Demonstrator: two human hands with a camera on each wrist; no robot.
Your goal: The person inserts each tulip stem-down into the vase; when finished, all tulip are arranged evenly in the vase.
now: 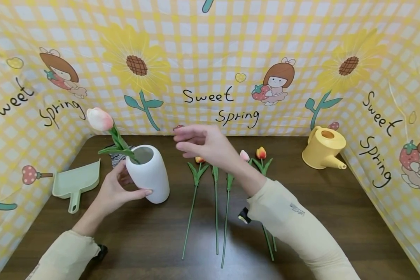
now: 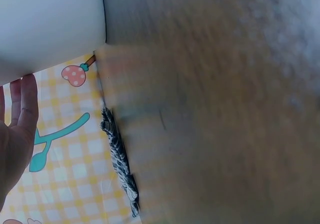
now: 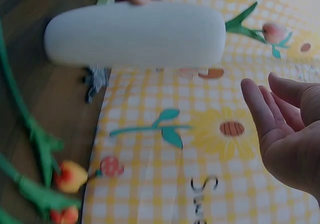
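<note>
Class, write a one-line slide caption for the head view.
Left hand grips a white vase holding one tulip; empty right hand hovers beside it, with more tulips lying on the table.

The head camera looks forward and down over the tabletop (image 1: pixel 143 241) toward the printed cloth (image 1: pixel 210 50). The left wrist camera, rolled sideways, sits close, cutting off the white vase (image 1: pixel 150 175) at its upper left. The right wrist camera, also rolled, frames it lengthwise; all three views share it.
</note>
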